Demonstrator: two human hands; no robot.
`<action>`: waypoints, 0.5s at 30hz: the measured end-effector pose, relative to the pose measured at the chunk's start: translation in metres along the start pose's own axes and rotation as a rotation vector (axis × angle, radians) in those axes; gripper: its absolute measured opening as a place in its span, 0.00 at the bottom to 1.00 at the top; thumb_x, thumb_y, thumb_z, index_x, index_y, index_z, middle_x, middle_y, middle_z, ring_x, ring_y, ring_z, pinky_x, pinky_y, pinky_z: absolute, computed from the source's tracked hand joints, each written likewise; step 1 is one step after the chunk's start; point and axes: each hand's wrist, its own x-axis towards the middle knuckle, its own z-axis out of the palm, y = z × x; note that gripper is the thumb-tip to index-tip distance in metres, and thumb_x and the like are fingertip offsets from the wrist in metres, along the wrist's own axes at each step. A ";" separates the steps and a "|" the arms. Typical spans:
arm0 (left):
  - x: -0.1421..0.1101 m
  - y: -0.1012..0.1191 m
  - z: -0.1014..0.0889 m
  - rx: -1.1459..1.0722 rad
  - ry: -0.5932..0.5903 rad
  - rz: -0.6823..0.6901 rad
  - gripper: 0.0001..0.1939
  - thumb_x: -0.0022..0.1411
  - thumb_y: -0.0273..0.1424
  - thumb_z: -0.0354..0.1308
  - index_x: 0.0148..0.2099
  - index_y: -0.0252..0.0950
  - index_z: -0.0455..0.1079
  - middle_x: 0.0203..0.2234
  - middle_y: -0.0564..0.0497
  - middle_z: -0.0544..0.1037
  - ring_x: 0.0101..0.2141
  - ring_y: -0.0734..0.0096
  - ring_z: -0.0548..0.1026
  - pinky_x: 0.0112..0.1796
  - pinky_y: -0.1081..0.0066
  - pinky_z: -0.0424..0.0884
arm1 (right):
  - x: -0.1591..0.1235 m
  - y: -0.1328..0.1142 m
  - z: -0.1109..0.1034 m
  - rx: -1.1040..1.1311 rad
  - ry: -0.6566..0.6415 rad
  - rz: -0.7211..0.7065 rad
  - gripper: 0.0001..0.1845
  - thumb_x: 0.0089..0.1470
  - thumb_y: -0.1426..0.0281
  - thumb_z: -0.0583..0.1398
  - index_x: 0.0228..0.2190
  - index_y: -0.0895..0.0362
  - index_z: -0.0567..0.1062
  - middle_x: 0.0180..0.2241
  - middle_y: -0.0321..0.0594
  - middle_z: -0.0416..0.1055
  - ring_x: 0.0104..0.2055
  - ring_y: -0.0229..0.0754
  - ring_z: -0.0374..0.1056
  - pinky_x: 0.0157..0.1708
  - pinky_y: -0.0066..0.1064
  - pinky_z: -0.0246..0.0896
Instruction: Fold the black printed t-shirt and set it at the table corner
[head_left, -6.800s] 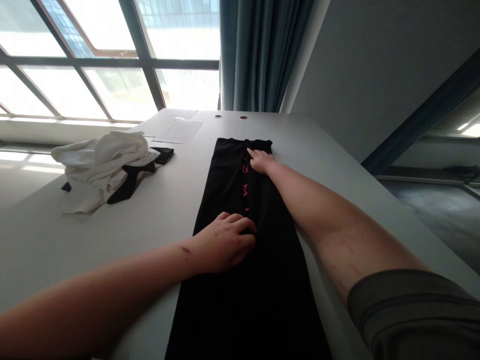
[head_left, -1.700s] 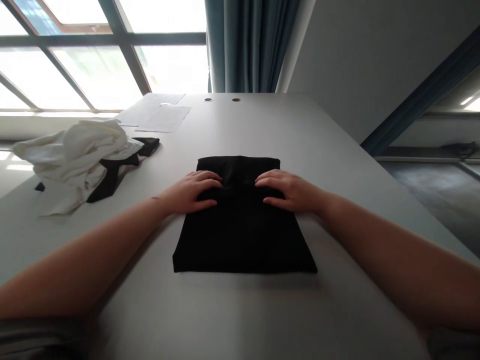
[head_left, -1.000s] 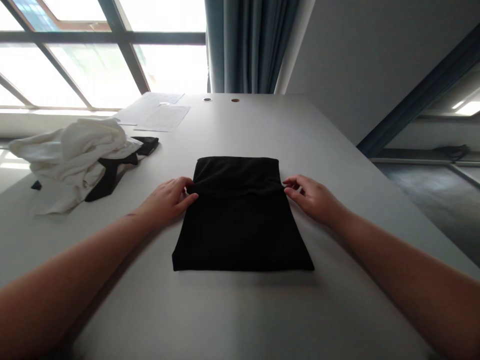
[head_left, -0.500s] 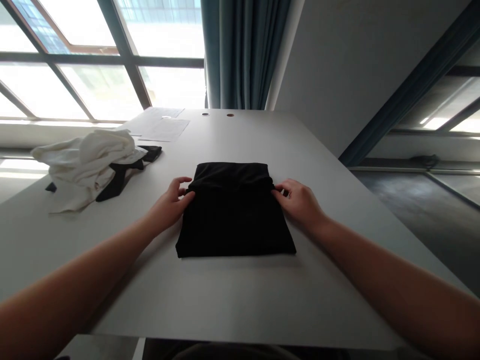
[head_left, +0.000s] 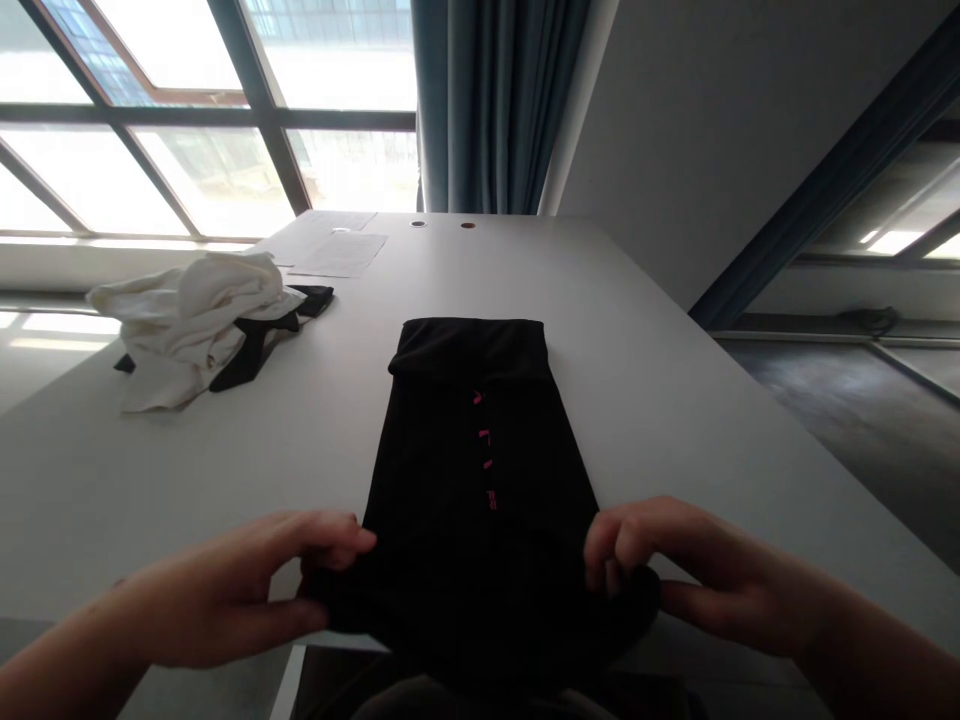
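Observation:
A black garment (head_left: 487,430) lies lengthwise on the white table, its far end folded over into a band. Pink marks like letters run down its middle. My left hand (head_left: 262,575) pinches the near left corner between thumb and fingers. At the near right corner, my right hand (head_left: 690,570) grips the cloth, thumb below and fingers curled on top. Between both hands the near part of the garment is lifted and sags over the table's front edge. Exactly what garment it is cannot be made out.
A heap of white cloth (head_left: 202,310) with black pieces lies on the left of the table (head_left: 675,420). Paper sheets (head_left: 341,254) rest at the far left, beside two round holes in the tabletop. Behind stand windows and a blue curtain (head_left: 495,110).
The garment's near part has been unfolded toward me, baring the pink marks. Both hands have come from its far sides to its near corners.

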 end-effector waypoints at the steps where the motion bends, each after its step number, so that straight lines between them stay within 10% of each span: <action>1: 0.001 0.000 -0.003 0.017 0.011 0.002 0.34 0.70 0.37 0.74 0.74 0.64 0.77 0.43 0.47 0.84 0.39 0.57 0.83 0.41 0.61 0.83 | 0.001 0.003 -0.002 0.056 0.007 0.005 0.07 0.71 0.69 0.62 0.49 0.51 0.77 0.50 0.45 0.83 0.48 0.37 0.83 0.50 0.28 0.80; 9: 0.109 -0.026 -0.048 -0.051 0.279 -0.182 0.26 0.69 0.53 0.67 0.56 0.38 0.80 0.44 0.44 0.83 0.45 0.55 0.82 0.49 0.60 0.81 | 0.084 0.039 -0.047 0.558 0.597 0.522 0.17 0.54 0.65 0.65 0.41 0.56 0.65 0.34 0.35 0.71 0.32 0.33 0.70 0.35 0.25 0.71; 15: 0.155 -0.054 -0.040 0.345 0.408 -0.367 0.24 0.69 0.51 0.61 0.56 0.40 0.79 0.45 0.45 0.85 0.45 0.51 0.83 0.52 0.55 0.78 | 0.118 0.060 -0.048 -0.170 0.596 0.845 0.21 0.59 0.70 0.61 0.53 0.53 0.65 0.31 0.32 0.70 0.27 0.35 0.63 0.30 0.27 0.56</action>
